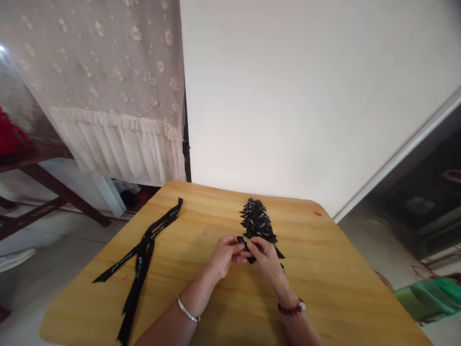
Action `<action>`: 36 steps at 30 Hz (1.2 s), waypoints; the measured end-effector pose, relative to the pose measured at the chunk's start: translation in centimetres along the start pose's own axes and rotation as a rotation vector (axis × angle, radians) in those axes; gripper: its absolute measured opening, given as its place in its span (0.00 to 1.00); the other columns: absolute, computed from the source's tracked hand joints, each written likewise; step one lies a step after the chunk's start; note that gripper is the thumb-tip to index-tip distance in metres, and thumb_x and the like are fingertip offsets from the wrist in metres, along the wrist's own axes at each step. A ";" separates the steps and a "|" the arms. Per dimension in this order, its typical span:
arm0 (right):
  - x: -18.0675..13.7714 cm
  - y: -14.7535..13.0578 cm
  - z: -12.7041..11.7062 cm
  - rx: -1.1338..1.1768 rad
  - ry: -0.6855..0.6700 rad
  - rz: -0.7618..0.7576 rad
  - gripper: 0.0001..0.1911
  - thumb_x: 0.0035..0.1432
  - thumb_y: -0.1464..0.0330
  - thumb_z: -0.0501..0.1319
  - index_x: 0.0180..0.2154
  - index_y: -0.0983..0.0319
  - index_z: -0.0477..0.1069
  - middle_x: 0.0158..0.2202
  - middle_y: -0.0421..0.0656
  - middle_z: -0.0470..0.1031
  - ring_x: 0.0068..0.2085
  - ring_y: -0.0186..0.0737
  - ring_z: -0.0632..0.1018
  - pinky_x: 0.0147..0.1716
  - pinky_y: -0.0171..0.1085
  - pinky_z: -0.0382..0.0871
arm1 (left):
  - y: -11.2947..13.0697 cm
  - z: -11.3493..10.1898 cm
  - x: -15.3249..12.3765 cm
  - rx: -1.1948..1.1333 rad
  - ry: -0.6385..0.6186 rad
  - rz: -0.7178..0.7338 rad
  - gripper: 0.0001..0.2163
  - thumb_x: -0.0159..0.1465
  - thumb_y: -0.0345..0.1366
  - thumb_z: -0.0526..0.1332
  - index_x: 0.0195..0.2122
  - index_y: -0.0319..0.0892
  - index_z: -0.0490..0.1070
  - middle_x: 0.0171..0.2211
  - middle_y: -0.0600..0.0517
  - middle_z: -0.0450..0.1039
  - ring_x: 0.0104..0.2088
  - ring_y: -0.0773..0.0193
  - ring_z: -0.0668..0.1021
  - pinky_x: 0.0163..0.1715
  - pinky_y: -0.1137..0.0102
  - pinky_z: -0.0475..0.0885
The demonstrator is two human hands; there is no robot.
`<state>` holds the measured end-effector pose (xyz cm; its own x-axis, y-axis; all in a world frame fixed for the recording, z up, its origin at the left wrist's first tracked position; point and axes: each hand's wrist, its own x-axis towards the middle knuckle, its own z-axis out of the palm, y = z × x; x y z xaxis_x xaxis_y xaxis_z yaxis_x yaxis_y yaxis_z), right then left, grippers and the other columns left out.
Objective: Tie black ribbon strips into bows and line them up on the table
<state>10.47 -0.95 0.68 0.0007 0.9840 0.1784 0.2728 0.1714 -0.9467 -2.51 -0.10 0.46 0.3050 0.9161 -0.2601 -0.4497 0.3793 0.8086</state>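
Both my hands meet over the wooden table, pinching a black ribbon bow (242, 241) between them. My left hand (226, 255) has its thumb and fingers closed on the bow's left side. On the other side, my right hand (265, 258) grips it with bent fingers, which hide part of the ribbon. Just beyond my hands lies a row of black ribbon bows (256, 218) with white lettering, overlapping each other. Several loose black ribbon strips (141, 259), also printed in white, lie crossed on the left of the table.
The light wooden table (317, 288) has rounded corners and stands against a white wall panel (306, 96). A small red object (318, 213) lies near its far right corner. A lace curtain (118, 86) hangs at the back left. Something green (428, 298) is beyond the right edge.
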 end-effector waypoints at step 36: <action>0.0 0.4 0.0 -0.068 0.062 -0.013 0.14 0.48 0.63 0.56 0.17 0.61 0.59 0.14 0.34 0.58 0.19 0.30 0.61 0.19 0.31 0.55 | 0.4 0.0 0.2 0.094 0.096 0.085 0.13 0.46 0.41 0.63 0.27 0.38 0.64 0.22 0.56 0.67 0.11 0.72 0.70 0.04 0.80 0.57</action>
<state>10.58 -0.86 0.33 0.0561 0.9764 0.2086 0.3379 0.1780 -0.9242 -2.65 0.21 0.72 0.1856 0.9544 -0.2338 -0.3888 0.2899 0.8746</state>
